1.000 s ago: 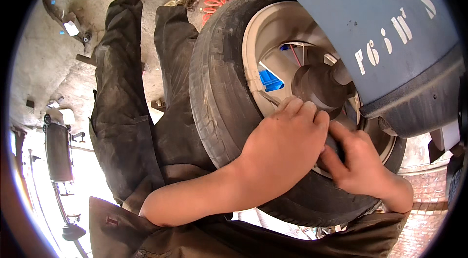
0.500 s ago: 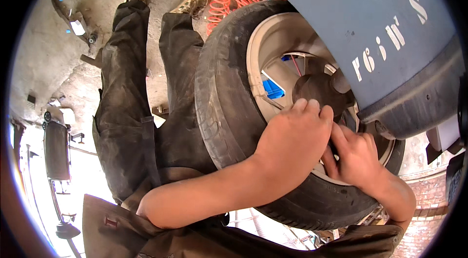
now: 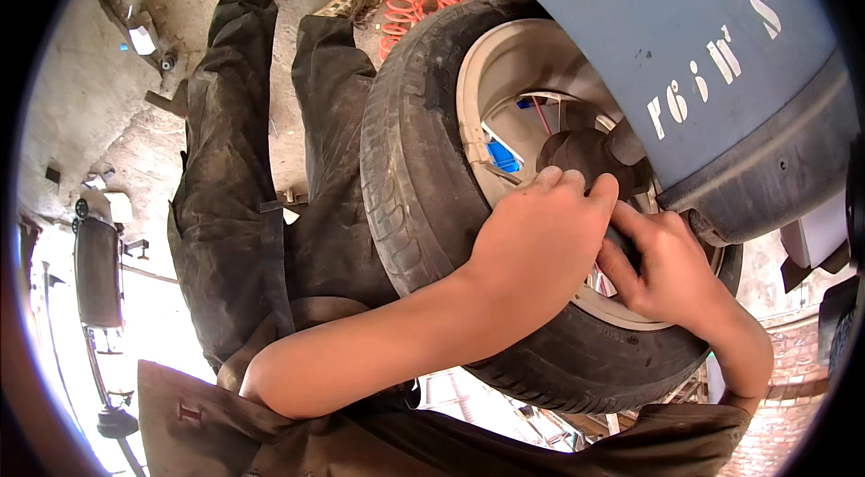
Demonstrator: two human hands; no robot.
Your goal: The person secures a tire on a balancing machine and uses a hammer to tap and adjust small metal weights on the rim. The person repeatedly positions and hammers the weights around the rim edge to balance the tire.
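A black tyre on a pale metal wheel rim stands in front of me, with a dark round hub piece and shaft at its centre. My left hand lies over the rim's near side, fingers curled down and closed. Beside its fingertips a thin metal strip lies against the rim; whether the hand grips it I cannot tell. My right hand touches the left at the fingers, its thumb and forefinger bent toward the palm of the left. Whatever lies between them is hidden.
A blue-grey machine housing with white markings overhangs the wheel at right, above a dark lower edge. A coiled orange hose lies on the concrete floor behind the tyre. Dark-trousered legs show at left, a brick wall at lower right.
The view has shifted slightly, so the wheel and housing sit a little higher. Both hands stay at the same part of the rim; the right thumb and forefinger have spread a little.
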